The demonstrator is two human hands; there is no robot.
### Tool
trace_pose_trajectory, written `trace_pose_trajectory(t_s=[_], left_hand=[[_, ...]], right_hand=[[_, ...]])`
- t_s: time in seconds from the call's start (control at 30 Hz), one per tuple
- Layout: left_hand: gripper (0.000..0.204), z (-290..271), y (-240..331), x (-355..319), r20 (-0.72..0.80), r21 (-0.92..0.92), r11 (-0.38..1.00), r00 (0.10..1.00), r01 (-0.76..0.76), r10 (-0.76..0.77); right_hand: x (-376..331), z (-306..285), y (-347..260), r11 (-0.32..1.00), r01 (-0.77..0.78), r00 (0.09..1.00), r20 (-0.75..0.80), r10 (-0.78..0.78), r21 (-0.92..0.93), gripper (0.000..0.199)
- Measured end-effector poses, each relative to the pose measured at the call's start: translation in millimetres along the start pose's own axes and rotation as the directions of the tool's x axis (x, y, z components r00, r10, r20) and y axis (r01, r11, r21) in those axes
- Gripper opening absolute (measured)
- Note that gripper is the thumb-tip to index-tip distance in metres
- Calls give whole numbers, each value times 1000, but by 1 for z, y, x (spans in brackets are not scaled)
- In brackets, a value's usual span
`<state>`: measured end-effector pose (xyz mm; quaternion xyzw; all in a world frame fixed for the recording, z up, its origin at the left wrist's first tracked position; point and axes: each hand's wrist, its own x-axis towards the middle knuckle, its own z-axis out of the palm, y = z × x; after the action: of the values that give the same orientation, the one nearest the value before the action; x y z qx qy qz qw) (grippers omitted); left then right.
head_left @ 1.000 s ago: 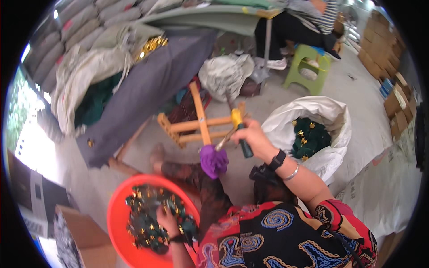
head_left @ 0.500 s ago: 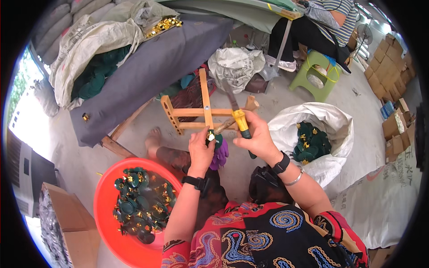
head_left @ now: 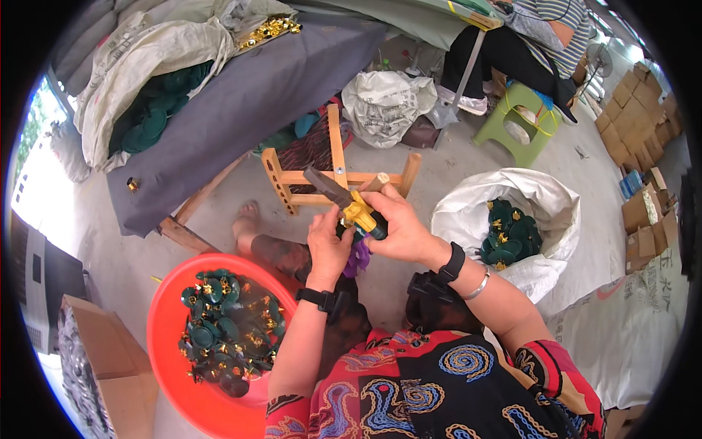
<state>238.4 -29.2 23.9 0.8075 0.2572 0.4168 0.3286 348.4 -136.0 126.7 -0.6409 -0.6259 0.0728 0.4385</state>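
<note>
My right hand is wrapped round the yellow and black handle of a knife. The knife's broad grey blade points up and left, over a wooden frame. Close beside it, my left hand pinches a small green disc with a gold fitting, mostly hidden by the fingers and the handle. Just beyond the right-hand fingers shows a round wooden stick end. Below both hands hangs something purple, perhaps a glove.
At lower left stands a red basin holding green discs with gold fittings. A white sack of similar pieces is on the right. A grey-covered table bears another sack. Beyond, a person sits near a green stool; cardboard boxes lie far right.
The knife has tilted to the left and come down closer to my left hand. My right hand has moved slightly left with it; my left hand has hardly moved.
</note>
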Motion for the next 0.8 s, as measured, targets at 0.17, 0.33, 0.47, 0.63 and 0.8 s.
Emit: trace_pose_trajectory(t_s=[0.17, 0.33, 0.47, 0.63, 0.8], left_hand=[[20, 4, -3, 0, -24, 1, 994, 994, -110, 110], [9, 13, -18, -6, -9, -69, 998, 1000, 6, -7], [16, 12, -12, -5, -27, 60, 996, 997, -72, 74], [22, 1, 0, -2, -93, 12, 995, 991, -96, 97], [19, 6, 4, 6, -128, 30, 992, 984, -121, 124]], right_hand=[[4, 6, -1, 996, 62, 993, 95, -68, 61, 49], [4, 8, -3, 996, 83, 982, 165, -88, 36, 52], [1, -30, -28, 980, 135, 989, 75, -126, -143, 60], [24, -91, -90, 866, 204, 890, -283, -358, -456, 65], [3, -60, -46, 846, -156, 950, 156, 269, -509, 65]])
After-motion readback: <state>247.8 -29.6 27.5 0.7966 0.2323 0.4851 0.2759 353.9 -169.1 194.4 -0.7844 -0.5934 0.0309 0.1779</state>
